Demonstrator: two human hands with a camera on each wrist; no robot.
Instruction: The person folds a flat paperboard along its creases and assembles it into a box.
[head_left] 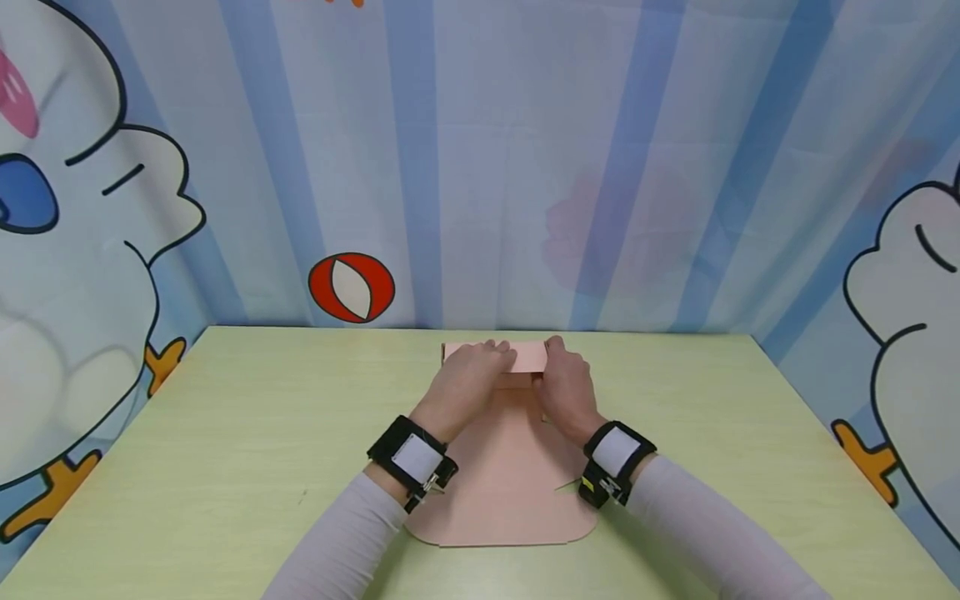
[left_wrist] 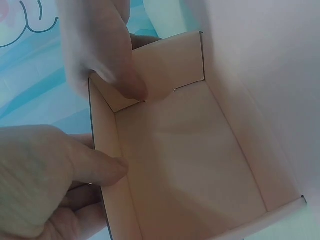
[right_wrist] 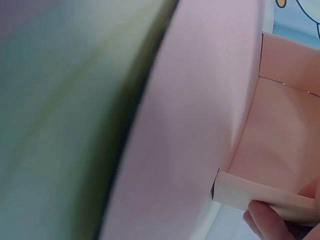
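A pale pink cardboard box [head_left: 531, 357] stands towards the back of the table with its inside exposed. Its wide lid panel [head_left: 510, 483], with rounded corners, stretches towards me. My left hand [head_left: 467, 379] grips the far wall, thumb inside and fingers outside, as the left wrist view shows. At the right side wall [left_wrist: 167, 57], my right hand [head_left: 567, 387] pinches the cardboard, its thumb pressed low on the inner face near the floor slots. Some of the right fingers are hidden behind that wall. The box floor [right_wrist: 285, 125] holds nothing visible.
The pale wooden table [head_left: 225, 450] extends on both sides of the box. Behind it hangs a striped blue curtain [head_left: 480, 167] printed with cartoon figures and a red ball. Black straps with small cameras sit on both wrists [head_left: 412, 458].
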